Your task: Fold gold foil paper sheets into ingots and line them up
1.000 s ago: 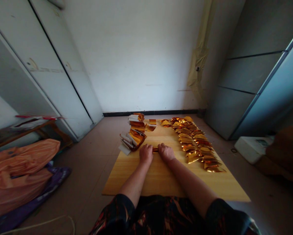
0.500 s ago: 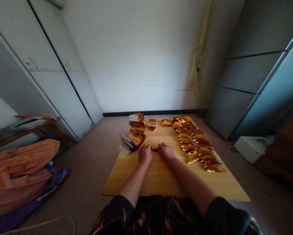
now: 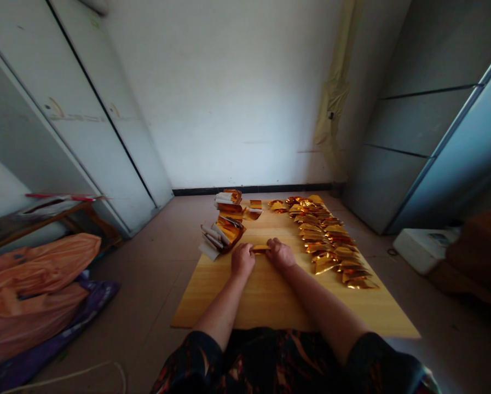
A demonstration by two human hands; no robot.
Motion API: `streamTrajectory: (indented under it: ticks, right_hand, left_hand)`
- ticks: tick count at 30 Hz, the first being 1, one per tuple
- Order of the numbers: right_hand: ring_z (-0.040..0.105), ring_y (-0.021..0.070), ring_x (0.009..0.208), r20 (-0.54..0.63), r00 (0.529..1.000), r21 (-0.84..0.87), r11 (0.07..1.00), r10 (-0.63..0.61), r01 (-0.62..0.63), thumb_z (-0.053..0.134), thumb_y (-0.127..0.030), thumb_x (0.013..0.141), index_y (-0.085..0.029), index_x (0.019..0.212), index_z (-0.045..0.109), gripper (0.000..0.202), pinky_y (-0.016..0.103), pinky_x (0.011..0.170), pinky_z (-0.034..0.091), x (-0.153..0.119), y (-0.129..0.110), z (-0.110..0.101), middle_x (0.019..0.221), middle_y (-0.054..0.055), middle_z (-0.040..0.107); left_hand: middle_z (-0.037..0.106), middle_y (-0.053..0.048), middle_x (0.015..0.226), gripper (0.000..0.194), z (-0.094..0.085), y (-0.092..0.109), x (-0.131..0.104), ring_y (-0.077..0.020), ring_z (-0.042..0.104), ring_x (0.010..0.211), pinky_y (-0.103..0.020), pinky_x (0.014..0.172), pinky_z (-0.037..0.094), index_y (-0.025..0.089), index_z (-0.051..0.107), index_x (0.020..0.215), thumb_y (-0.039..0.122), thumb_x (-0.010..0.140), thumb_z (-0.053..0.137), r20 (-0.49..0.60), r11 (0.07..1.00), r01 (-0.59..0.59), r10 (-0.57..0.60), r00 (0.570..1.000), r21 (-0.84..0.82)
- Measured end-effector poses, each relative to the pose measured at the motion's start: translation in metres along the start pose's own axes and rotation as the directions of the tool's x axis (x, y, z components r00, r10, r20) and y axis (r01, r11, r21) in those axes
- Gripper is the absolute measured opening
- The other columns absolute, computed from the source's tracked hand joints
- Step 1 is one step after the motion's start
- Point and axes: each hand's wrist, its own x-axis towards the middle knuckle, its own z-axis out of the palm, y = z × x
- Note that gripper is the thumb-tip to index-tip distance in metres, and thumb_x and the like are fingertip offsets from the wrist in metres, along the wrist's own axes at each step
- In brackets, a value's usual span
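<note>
Between my two hands a narrow folded piece of gold foil paper (image 3: 260,248) lies low over the wooden board. My left hand (image 3: 242,259) grips its left end, fingers closed. At the right end the fingers of my right hand (image 3: 280,254) are curled onto it; their tips are partly hidden. Left of my hands sit loose stacks of gold foil sheets (image 3: 229,230) with pale backs, some fanned. A few separate sheets (image 3: 253,210) lie just beyond. On the right, rows of folded gold paper pieces (image 3: 327,235) overlap one another.
The light wooden board (image 3: 253,301) stands in front of me, near a white wall (image 3: 237,98). A grey cabinet (image 3: 101,109) is at left, a fridge-like cabinet (image 3: 417,120) at right. Orange cloth or plastic (image 3: 40,268) is heaped at lower left, and a white box (image 3: 417,249) sits at right.
My hands have shifted very slightly apart, and the folded gold paper between them shows a flatter, paler face. The stacks and rows have stayed put.
</note>
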Motion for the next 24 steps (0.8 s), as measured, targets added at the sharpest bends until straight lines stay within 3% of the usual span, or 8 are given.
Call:
streamTrajectory:
  ticks: [6, 14, 24]
  right_hand:
    - [0.059, 0.0153, 0.09, -0.023, 0.999, 0.113, 0.993, -0.029, 0.031, 0.046, -0.021, 0.084, -0.019, 0.105, 0.056, 0.024, 0.022, 0.076, 0.041, -0.001, 0.013, 0.005, 0.107, 0.007, 0.061]
    - [0.058, 0.0141, 0.086, -0.036, 0.998, 0.149, 0.988, 0.045, -0.039, 0.047, -0.023, 0.085, -0.02, 0.102, 0.059, 0.022, 0.021, 0.072, 0.04, 0.002, 0.012, 0.009, 0.105, 0.006, 0.062]
    - [0.058, 0.0141, 0.082, -0.099, 0.995, 0.227, 0.973, -0.006, 0.029, 0.048, -0.017, 0.082, -0.017, 0.098, 0.061, 0.021, 0.021, 0.073, 0.041, 0.004, 0.019, 0.014, 0.099, 0.007, 0.063]
  left_hand:
    - [0.067, -0.006, 0.098, 0.025, -0.003, 0.002, 0.0, -0.015, 0.059, 0.095, -0.024, 0.087, 0.043, 0.018, 0.066, 0.097, 0.01, 0.08, 0.049, -0.009, 1.0, 0.019, -0.019, 1.0, 0.003]
    - [0.066, -0.006, 0.092, 0.023, -0.001, 0.0, 0.001, -0.0148, 0.058, 0.089, -0.024, 0.082, 0.042, 0.017, 0.068, 0.091, 0.011, 0.079, 0.05, -0.008, 1.0, -0.009, 0.01, 1.0, 0.028]
    - [0.063, -0.006, 0.087, 0.016, -0.003, 0.002, 0.0, -0.0155, 0.057, 0.086, -0.023, 0.078, 0.04, 0.017, 0.069, 0.086, 0.017, 0.077, 0.055, 0.001, 0.997, -0.005, 0.005, 1.0, 0.081]
